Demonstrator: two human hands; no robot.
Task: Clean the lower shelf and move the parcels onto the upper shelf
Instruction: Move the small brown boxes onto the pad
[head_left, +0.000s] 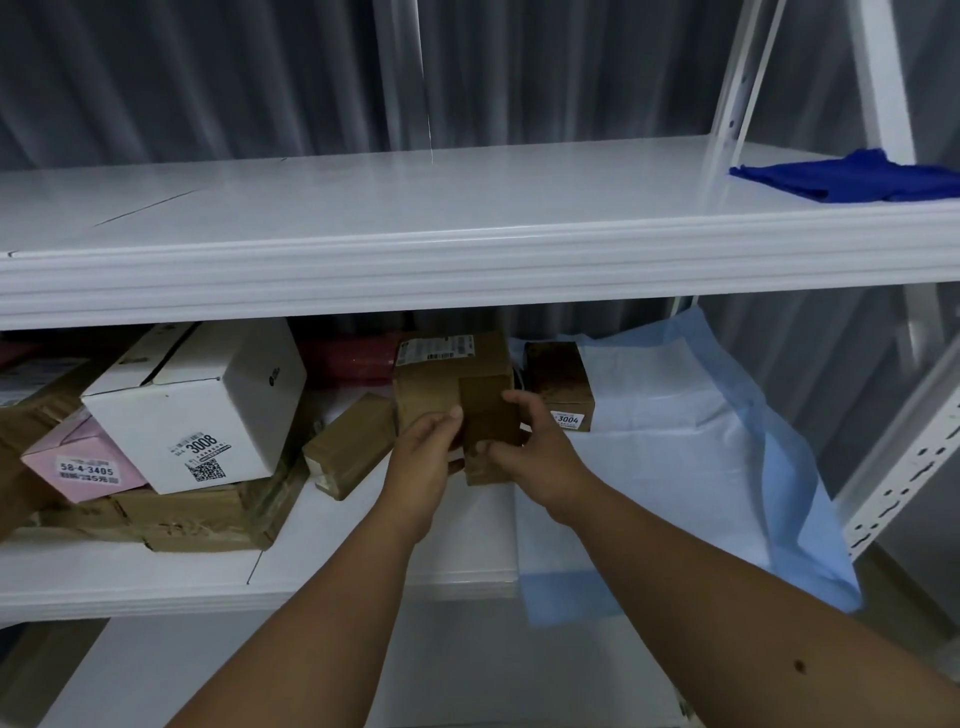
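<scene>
A brown cardboard parcel with a white label on top stands on the lower shelf, near its middle. My left hand grips its front left side and my right hand grips its front right corner. The white upper shelf runs across the view above. A blue cloth lies at the right end of the upper shelf. More parcels crowd the lower shelf on the left: a white box marked 3008, a pink box and a small brown box.
A small brown box marked 3004 sits just right of the held parcel on a light blue sheet that drapes over the lower shelf's right part. A flat taped carton lies under the white box. White uprights stand at right.
</scene>
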